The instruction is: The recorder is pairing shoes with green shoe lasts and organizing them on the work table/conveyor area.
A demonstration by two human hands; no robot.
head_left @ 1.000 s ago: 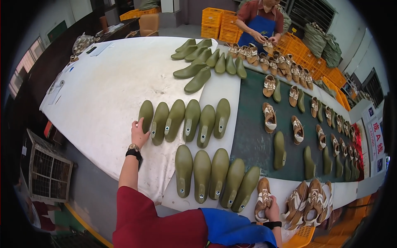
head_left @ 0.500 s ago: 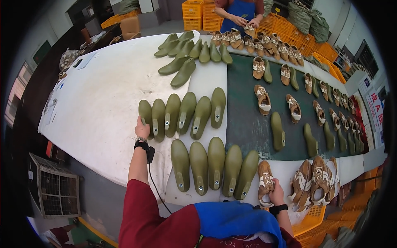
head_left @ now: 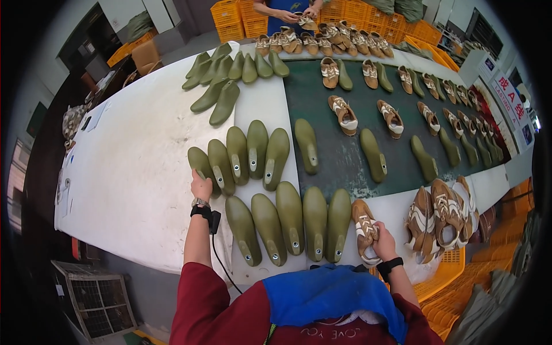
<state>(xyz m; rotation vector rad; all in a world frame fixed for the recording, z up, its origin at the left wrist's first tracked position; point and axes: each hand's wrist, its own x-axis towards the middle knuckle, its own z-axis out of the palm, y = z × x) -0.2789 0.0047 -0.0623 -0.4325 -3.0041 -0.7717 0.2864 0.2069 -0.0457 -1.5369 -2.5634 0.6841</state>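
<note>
Left hand (head_left: 200, 186) curled on the leftmost green shoe last (head_left: 201, 163) of the far row, apparently gripping its heel end. Right hand (head_left: 382, 241) clasping the brown-and-white shoe (head_left: 364, 223) at the near worktop (head_left: 132, 172) edge, just right of the near row of lasts (head_left: 290, 221).

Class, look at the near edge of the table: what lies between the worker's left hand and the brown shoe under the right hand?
In the head view, a row of five olive-green shoe lasts lies between the left hand and the brown shoe.
</note>
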